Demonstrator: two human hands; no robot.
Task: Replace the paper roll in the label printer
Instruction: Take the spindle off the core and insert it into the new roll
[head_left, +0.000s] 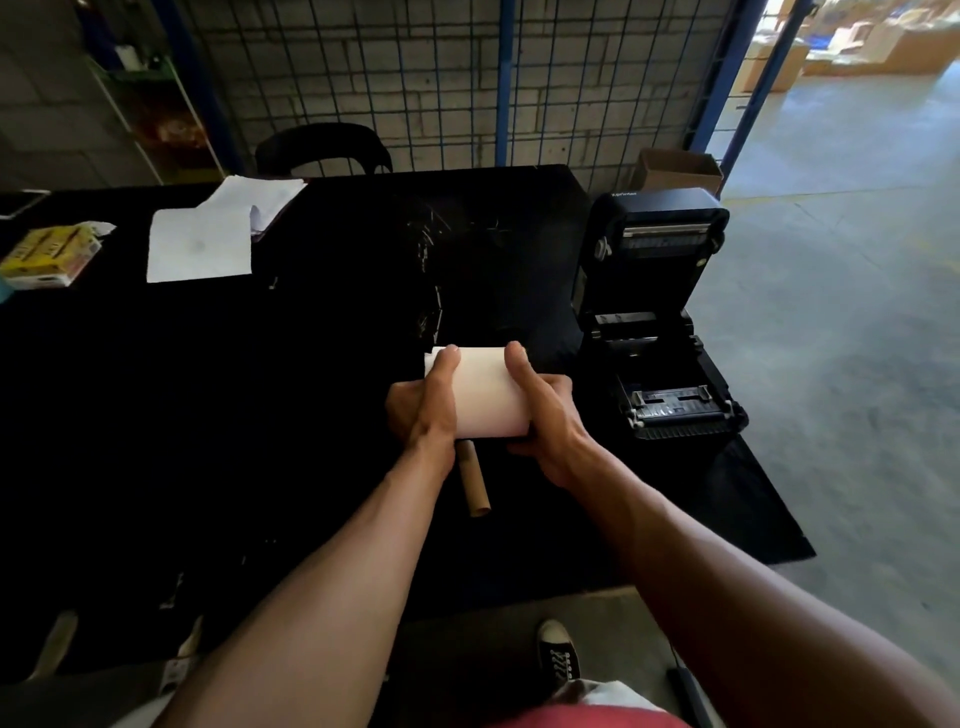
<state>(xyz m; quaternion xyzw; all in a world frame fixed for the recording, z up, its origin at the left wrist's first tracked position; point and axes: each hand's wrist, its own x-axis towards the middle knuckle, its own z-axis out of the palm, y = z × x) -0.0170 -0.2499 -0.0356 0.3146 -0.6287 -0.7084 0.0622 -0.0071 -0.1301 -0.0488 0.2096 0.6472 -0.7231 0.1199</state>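
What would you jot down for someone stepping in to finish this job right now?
Left hand and right hand: both grip the new white paper roll, one at each end, above the black table.
Label printer: at the table's right edge, lid up, roll bay looks empty.
Empty cardboard core: lying on the table under the hands.
Done: old core out, printer opened.
Left: seat the new roll, feed the paper, close the lid.

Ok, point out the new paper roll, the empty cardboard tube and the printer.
paper roll (483, 395), head view, on its white curved side between the two thumbs.
cardboard tube (474, 483), head view, on the middle of its brown length.
printer (657, 358), head view, on the open bay under the raised lid.
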